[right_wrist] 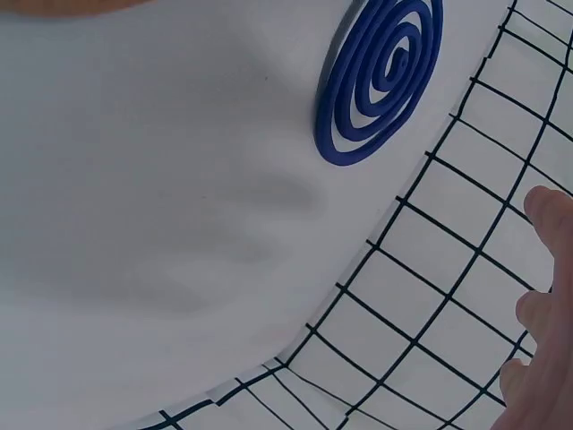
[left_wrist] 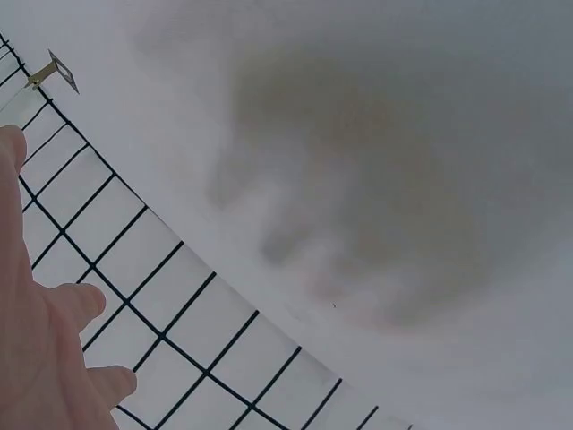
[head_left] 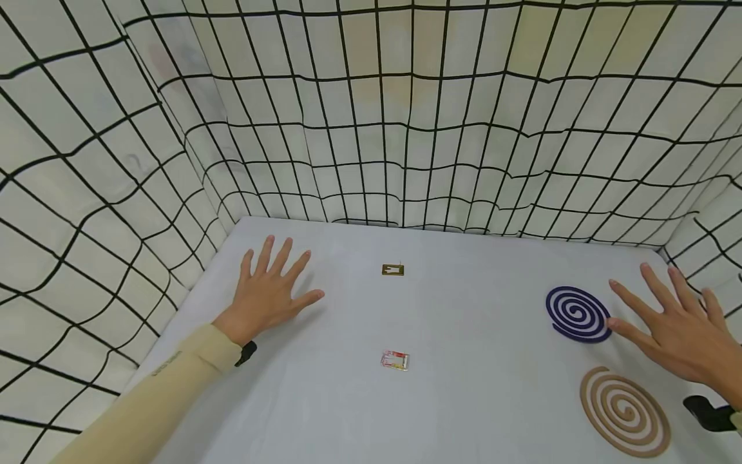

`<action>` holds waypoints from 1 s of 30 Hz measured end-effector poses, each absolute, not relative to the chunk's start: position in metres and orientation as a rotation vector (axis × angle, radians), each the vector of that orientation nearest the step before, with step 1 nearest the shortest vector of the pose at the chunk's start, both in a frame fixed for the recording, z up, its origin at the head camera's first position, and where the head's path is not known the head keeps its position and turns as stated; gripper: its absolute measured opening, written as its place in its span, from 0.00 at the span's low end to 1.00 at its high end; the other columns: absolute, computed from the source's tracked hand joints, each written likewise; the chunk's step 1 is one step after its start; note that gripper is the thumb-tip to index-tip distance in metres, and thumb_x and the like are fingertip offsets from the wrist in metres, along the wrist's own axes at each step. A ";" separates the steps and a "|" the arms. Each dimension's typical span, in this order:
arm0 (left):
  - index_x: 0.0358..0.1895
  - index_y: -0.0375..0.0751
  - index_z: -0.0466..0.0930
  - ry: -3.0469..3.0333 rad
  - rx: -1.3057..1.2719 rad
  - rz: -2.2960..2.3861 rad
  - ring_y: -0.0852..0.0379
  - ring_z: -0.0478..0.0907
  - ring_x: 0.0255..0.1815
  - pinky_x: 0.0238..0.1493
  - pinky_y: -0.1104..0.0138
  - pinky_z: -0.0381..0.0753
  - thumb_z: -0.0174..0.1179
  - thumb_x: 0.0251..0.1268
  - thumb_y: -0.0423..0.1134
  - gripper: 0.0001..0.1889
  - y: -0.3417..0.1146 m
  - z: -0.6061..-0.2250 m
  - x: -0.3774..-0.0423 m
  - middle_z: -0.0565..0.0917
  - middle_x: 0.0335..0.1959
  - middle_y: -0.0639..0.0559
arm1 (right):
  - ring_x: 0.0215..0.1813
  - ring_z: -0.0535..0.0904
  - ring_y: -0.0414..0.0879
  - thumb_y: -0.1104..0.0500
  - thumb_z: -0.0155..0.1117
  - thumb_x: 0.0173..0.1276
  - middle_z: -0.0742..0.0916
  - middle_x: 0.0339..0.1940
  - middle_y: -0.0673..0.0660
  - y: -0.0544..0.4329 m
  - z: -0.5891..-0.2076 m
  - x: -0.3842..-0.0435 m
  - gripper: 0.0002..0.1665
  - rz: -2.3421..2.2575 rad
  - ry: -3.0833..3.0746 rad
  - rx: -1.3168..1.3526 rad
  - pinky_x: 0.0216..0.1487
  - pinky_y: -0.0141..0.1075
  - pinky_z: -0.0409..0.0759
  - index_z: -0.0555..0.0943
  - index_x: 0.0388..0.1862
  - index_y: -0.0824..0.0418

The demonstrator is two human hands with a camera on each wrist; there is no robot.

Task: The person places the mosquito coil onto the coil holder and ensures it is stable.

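Observation:
Fingers spread, my left hand (head_left: 263, 293) hovers over the left part of the white table, its shadow falling beside it. Holding nothing, my right hand (head_left: 681, 325) has its fingers spread at the right side; its thumb tip overlaps the edge of a dark blue mosquito coil (head_left: 576, 314). Below that coil lies a tan mosquito coil (head_left: 625, 412), nearest to the right wrist. At the table's middle back is a small gold metal coil stand (head_left: 393, 269), its bent tab showing in the left wrist view. Nearer the front lies a small flat rectangular piece (head_left: 395, 360) with red and yellow print.
White walls covered by a black grid (head_left: 371, 122) rise behind the table and on both sides. A white cloth-like surface (head_left: 475, 386) covers the table. Dark bands (head_left: 246, 354) sit on the wrists.

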State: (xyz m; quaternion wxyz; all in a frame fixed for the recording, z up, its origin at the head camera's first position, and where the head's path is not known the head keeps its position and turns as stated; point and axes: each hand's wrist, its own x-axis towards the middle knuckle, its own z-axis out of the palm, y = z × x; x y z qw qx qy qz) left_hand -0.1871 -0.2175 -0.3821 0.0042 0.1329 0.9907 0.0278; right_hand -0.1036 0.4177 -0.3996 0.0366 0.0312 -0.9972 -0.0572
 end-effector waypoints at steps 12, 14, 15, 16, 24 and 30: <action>0.84 0.55 0.52 3.096 0.463 0.105 0.34 0.28 0.88 0.80 0.32 0.33 0.49 0.71 0.74 0.46 -0.202 -0.390 -0.198 0.43 0.88 0.40 | 0.83 0.25 0.77 0.29 0.49 0.77 0.37 0.86 0.69 0.426 -0.403 -0.102 0.52 -0.128 -3.019 0.132 0.76 0.76 0.25 0.36 0.87 0.40; 0.84 0.55 0.52 3.091 0.472 0.108 0.34 0.28 0.88 0.80 0.32 0.33 0.49 0.70 0.74 0.46 -0.198 -0.393 -0.201 0.43 0.88 0.41 | 0.83 0.26 0.77 0.29 0.50 0.77 0.38 0.86 0.69 0.426 -0.403 -0.102 0.52 -0.120 -3.009 0.140 0.76 0.76 0.25 0.37 0.87 0.40; 0.85 0.56 0.52 3.091 0.478 0.109 0.34 0.28 0.88 0.80 0.32 0.33 0.49 0.70 0.74 0.46 -0.196 -0.394 -0.202 0.43 0.88 0.41 | 0.83 0.26 0.77 0.29 0.49 0.77 0.38 0.86 0.69 0.426 -0.403 -0.102 0.52 -0.117 -3.005 0.143 0.76 0.76 0.25 0.37 0.87 0.41; 0.85 0.56 0.52 3.092 0.482 0.109 0.34 0.28 0.88 0.80 0.32 0.33 0.49 0.70 0.74 0.46 -0.194 -0.395 -0.203 0.43 0.88 0.41 | 0.83 0.26 0.76 0.29 0.49 0.77 0.39 0.86 0.69 0.427 -0.404 -0.102 0.51 -0.115 -2.999 0.151 0.76 0.76 0.26 0.37 0.87 0.41; 0.85 0.57 0.51 3.074 0.515 0.128 0.36 0.27 0.88 0.81 0.33 0.32 0.48 0.70 0.75 0.46 -0.180 -0.400 -0.207 0.42 0.88 0.42 | 0.84 0.26 0.75 0.32 0.49 0.79 0.40 0.86 0.70 0.428 -0.408 -0.107 0.49 -0.075 -2.977 0.191 0.77 0.74 0.23 0.39 0.87 0.42; 0.85 0.57 0.51 3.063 0.531 0.148 0.36 0.27 0.88 0.81 0.33 0.32 0.48 0.70 0.75 0.46 -0.171 -0.402 -0.210 0.42 0.88 0.43 | 0.85 0.26 0.72 0.33 0.50 0.79 0.43 0.87 0.70 0.428 -0.411 -0.111 0.49 -0.054 -2.952 0.237 0.77 0.73 0.25 0.41 0.88 0.43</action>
